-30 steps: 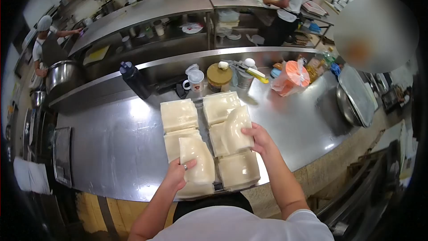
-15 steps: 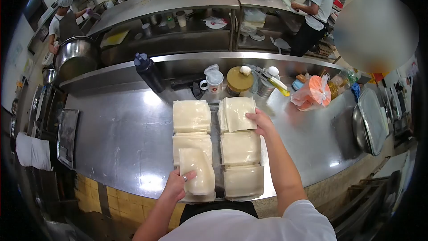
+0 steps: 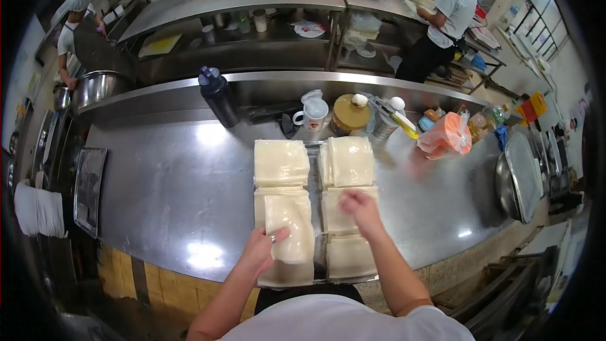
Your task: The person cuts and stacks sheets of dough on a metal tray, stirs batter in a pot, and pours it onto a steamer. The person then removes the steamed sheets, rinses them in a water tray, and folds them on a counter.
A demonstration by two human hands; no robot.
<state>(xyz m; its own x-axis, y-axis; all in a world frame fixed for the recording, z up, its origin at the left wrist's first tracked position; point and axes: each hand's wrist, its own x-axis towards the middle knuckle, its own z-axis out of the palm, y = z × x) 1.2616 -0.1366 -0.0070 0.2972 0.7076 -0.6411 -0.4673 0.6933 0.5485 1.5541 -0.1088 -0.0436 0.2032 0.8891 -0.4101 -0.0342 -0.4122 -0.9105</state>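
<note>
Square pale dough sheets lie in two columns of stacks on a metal tray (image 3: 317,215). My left hand (image 3: 260,247) is closed on a loose, glossy dough sheet (image 3: 291,230), thumb on top, holding it over the left column. Whether it is one sheet or a few together, I cannot tell. My right hand (image 3: 361,210), smeared by motion, is over the middle right stack (image 3: 334,215); its fingers look curled, and I see no sheet in it. Beyond it is the far right stack (image 3: 351,161), its top sheet lying flat. The far left stack (image 3: 281,163) sits opposite.
Along the counter's back edge stand a dark bottle (image 3: 219,98), a mug (image 3: 312,113), a brown-lidded jar (image 3: 350,115) and an orange bundle in plastic (image 3: 447,136). A metal tray (image 3: 90,191) lies left, a metal bowl (image 3: 508,183) right. Two people work beyond.
My right hand has let go of the far right stack and moved toward me. My left hand still holds its dough sheet. The view has shifted slightly.
</note>
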